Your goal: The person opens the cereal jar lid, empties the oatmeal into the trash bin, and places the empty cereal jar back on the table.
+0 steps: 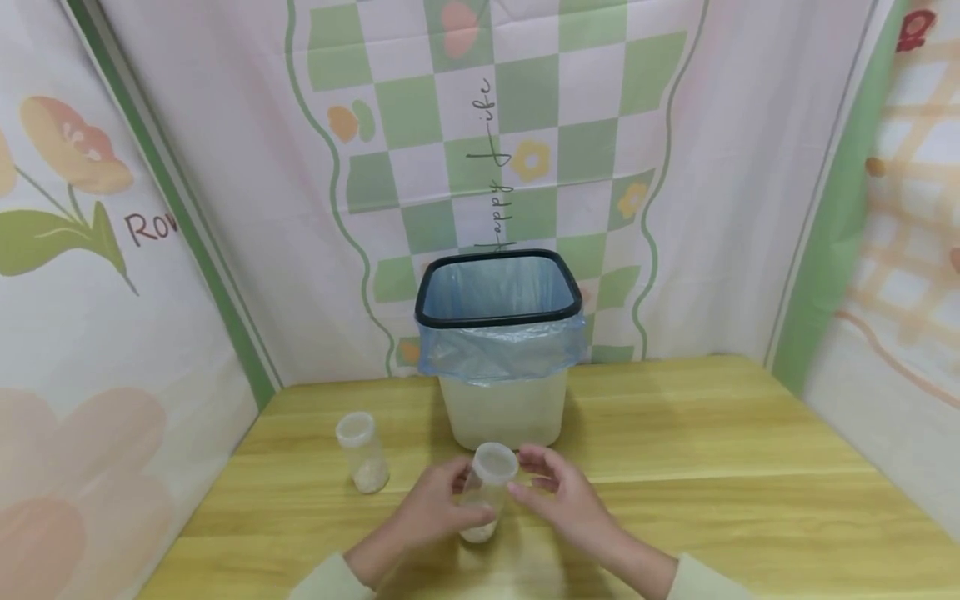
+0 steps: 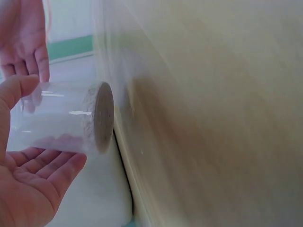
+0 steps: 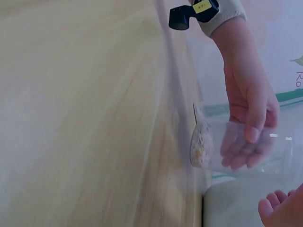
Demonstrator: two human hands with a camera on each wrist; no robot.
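My left hand (image 1: 431, 507) grips a clear plastic jar (image 1: 486, 493) around its side, thumb on the near face and fingers behind. The jar has a whitish round lid (image 1: 495, 462) and tilts slightly over the table. In the right wrist view a pale, flaky layer (image 3: 202, 144) shows at the jar's bottom. My right hand (image 1: 564, 502) is beside the lid, its fingers parted and gently bent, the thumb tip right at the lid's edge. A second similar jar (image 1: 365, 454), also lidded with pale contents at the bottom, stands left of my left hand.
Just behind the hands stands a white bin (image 1: 506, 412) with a black rim (image 1: 498, 321) and a blue plastic liner (image 1: 498, 354) folded over it. The wooden table (image 1: 712, 467) ends at patterned curtains (image 1: 697, 275) at the back and sides.
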